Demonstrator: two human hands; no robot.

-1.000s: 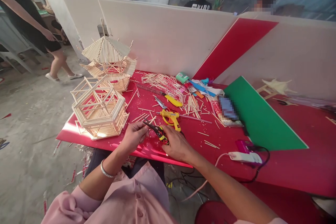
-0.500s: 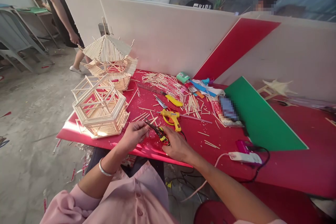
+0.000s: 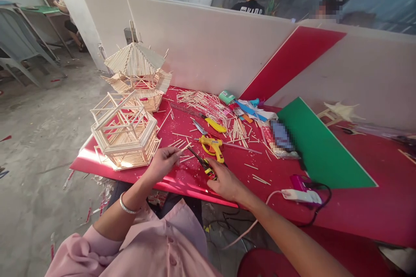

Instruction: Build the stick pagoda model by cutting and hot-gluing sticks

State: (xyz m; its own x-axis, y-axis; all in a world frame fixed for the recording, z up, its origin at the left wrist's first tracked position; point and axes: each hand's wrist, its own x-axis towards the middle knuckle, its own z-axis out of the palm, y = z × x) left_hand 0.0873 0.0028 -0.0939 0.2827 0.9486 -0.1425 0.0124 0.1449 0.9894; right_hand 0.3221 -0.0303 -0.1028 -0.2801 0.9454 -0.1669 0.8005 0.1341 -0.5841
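Left hand (image 3: 164, 163): fingers pinched on a thin stick (image 3: 185, 147), which is raised above the front of the red worktop (image 3: 351, 212) and angled away from the person. Right hand (image 3: 225, 180): fingers wrapped around black-and-yellow cutters (image 3: 204, 165), blades pointing at the stick's far end; contact between them cannot be determined. A yellow glue gun (image 3: 212, 143) lies just beyond the cutters. An open hexagonal stick frame (image 3: 125, 143) stands left of the hands, a roofed stick model (image 3: 134, 62) behind it.

Pale panels (image 3: 201, 47) stand along the far edge of the counter (image 3: 357, 212); beyond its left edge, a grey chair (image 3: 17, 37) stands on grey floor (image 3: 42, 117). Light (image 3: 85, 159) brightens the near-left corner.
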